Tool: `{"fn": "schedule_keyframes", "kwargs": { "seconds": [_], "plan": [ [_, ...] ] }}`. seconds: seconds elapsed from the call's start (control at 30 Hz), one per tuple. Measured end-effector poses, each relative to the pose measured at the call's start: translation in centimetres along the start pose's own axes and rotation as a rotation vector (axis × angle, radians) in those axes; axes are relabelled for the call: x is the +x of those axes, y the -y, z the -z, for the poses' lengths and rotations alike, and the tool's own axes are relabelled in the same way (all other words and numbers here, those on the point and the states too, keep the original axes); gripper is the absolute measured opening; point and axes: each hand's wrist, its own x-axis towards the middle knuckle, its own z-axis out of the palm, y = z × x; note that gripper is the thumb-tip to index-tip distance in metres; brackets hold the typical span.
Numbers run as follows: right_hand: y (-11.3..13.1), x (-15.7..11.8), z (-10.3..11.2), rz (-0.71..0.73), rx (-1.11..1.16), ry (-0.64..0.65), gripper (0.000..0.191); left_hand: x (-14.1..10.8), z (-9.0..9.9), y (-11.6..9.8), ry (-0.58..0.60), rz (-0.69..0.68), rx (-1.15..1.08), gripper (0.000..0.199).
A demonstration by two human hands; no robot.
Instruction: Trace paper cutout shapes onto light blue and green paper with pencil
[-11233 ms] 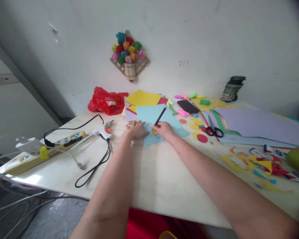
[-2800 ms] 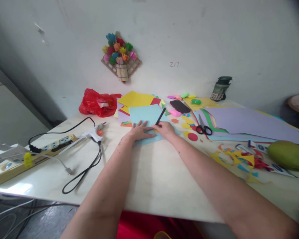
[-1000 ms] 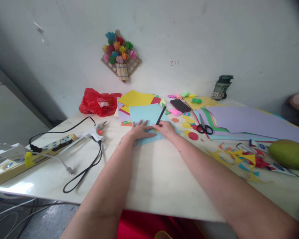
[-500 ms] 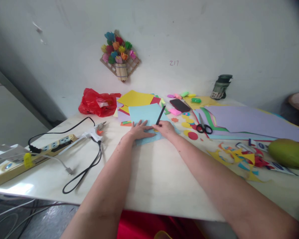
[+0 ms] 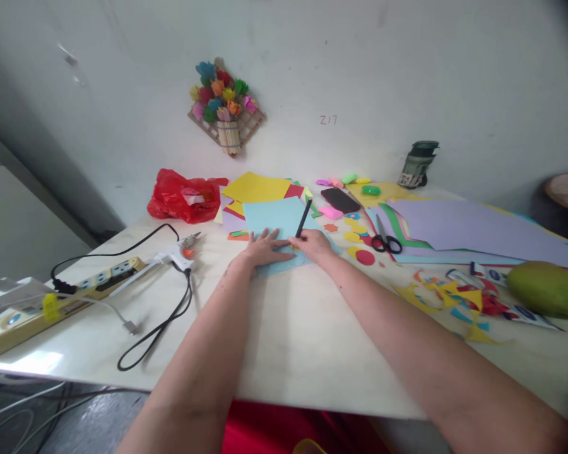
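My left hand (image 5: 265, 248) lies flat with spread fingers on a light blue sheet of paper (image 5: 277, 214), pressing on its near part. Between the fingers of my right hand (image 5: 315, 244) is a black pen (image 5: 304, 217), tilted with its upper end pointing away from me. The pen's tip is hidden by the hand. A small yellowish piece (image 5: 294, 247) shows on the blue paper between the two hands; its shape is too small to make out.
Left are a glue gun (image 5: 177, 252), a power strip (image 5: 89, 284) and a red plastic bag (image 5: 182, 195). To the right lie scissors (image 5: 385, 243), paper circles (image 5: 363, 256), a phone (image 5: 341, 200), purple paper (image 5: 478, 230), paper scraps (image 5: 454, 296) and a mango (image 5: 546, 290). A bottle (image 5: 417, 165) stands behind.
The view has shifted very slightly, so everything sits a little further left. The pen has barely moved; my left hand stays in place on the paper.
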Motion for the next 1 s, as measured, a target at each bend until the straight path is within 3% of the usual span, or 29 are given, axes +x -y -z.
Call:
{"fn": "schedule_keyframes", "kwargs": {
  "seconds": [1.0],
  "plan": [
    [-0.67, 0.26, -0.08, -0.010, 0.105, -0.025, 0.024, 0.01, 0.09, -0.20, 0.010, 0.023, 0.000, 0.064]
  ]
}}
